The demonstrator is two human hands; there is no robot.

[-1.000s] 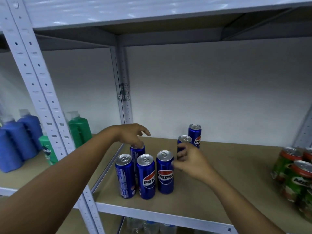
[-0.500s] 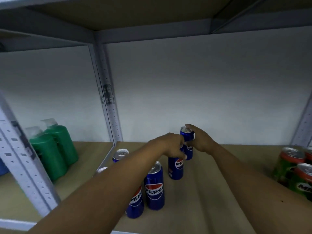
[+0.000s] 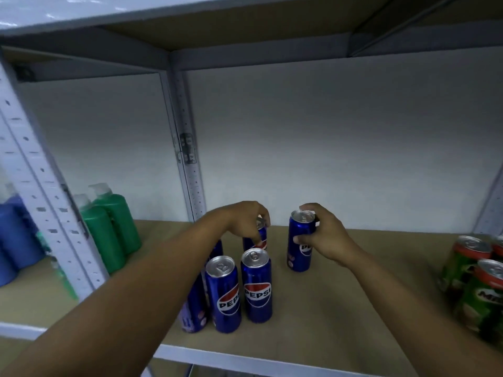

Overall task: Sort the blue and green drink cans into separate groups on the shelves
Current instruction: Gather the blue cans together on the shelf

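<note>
Head view: your right hand (image 3: 325,238) now clamps one Pepsi can (image 3: 299,240), split off at 3 o'clock from the can under your left hand (image 3: 245,221), whose grip clamps that can's top (image 3: 258,235); blue cluster still loose.

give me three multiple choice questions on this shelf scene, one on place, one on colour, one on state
1. Where are the green cans?
A. far right of the shelf
B. far left
C. shelf above

2. What colour is the can in the right hand?
A. red
B. blue
C. green

3. How is the left hand?
A. flat on the board
B. hanging idle
C. gripping a blue can's top

Answers:
1 A, they cluster at the right edge.
2 B, a blue can.
3 C, fingers curl round the rear can.
</note>
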